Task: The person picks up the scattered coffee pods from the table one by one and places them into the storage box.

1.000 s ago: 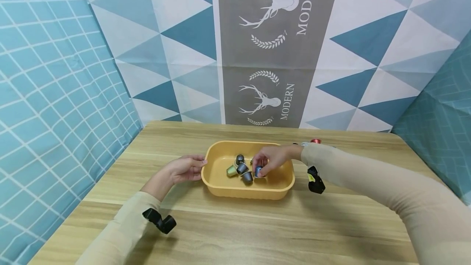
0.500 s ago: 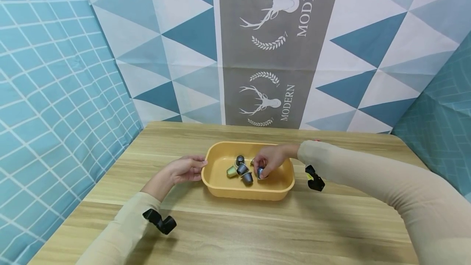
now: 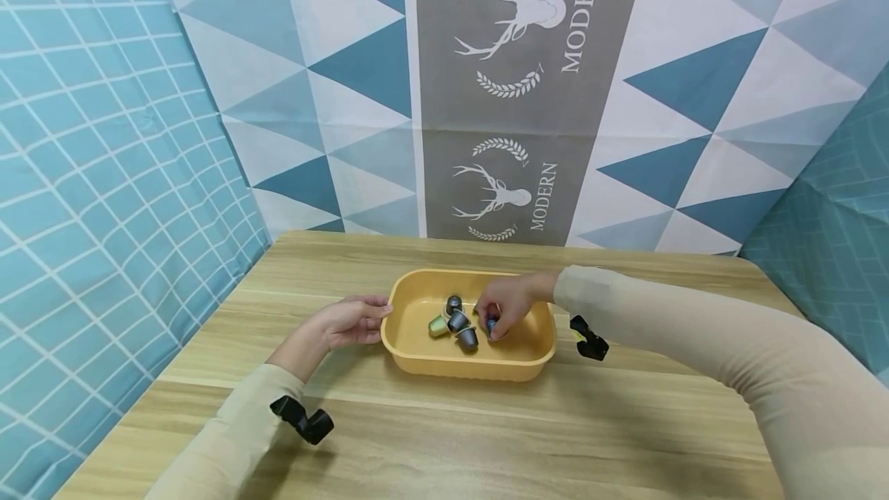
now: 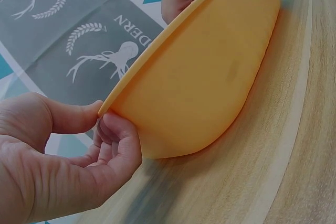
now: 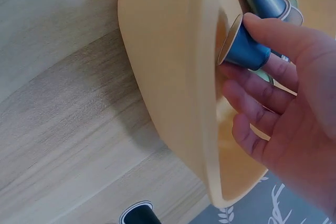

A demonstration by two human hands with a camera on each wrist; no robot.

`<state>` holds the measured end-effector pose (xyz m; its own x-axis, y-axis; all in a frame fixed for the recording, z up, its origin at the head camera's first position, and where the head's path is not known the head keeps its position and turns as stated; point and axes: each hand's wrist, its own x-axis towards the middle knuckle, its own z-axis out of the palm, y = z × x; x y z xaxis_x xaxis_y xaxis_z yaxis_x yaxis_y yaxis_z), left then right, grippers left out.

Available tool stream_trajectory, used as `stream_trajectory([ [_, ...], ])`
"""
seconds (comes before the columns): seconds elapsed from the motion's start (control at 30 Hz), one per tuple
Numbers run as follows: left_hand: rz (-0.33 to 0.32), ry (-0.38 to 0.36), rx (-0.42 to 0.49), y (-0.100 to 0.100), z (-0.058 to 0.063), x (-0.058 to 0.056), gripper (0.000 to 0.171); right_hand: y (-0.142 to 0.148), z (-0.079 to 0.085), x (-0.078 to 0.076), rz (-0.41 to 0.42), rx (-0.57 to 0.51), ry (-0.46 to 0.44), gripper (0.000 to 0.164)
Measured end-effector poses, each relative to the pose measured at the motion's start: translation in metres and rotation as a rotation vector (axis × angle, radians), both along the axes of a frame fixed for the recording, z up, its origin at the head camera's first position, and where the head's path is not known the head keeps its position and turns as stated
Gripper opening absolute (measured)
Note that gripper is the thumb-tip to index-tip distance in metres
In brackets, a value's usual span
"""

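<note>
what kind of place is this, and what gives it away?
Probably a makeshift recording booth, not a lived-in room: creased sheets hang around the wood-grain table, a blue grid-print sheet on the left and a deer-print sheet behind, and each sleeve carries a black device.

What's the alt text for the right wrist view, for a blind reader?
The right hand pinches a blue capsule inside a yellow tray, near other capsules. Outside the tray, the bottom edge cuts off a dark capsule.
</note>
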<state>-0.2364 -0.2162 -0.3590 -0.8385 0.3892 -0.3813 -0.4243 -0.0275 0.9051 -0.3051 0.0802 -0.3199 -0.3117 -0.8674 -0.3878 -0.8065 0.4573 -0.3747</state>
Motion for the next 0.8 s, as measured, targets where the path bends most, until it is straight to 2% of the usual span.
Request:
stream_trajectory([
  [0.13, 0.008, 0.004, -0.002, 0.0, 0.0, 0.001, 0.013, -0.001, 0.001, 0.004, 0.032, -0.002, 0.037, 0.017],
  [0.47, 0.0, 0.011, 0.002, -0.002, -0.001, 0.0, 0.011, -0.002, 0.007, 0.01, 0.023, 0.061, 0.108, 0.018],
  [0.8, 0.005, 0.006, -0.018, -0.001, 0.0, 0.0, 0.013, 0.014, 0.017, 0.003, 0.017, -0.068, 0.177, 0.02],
])
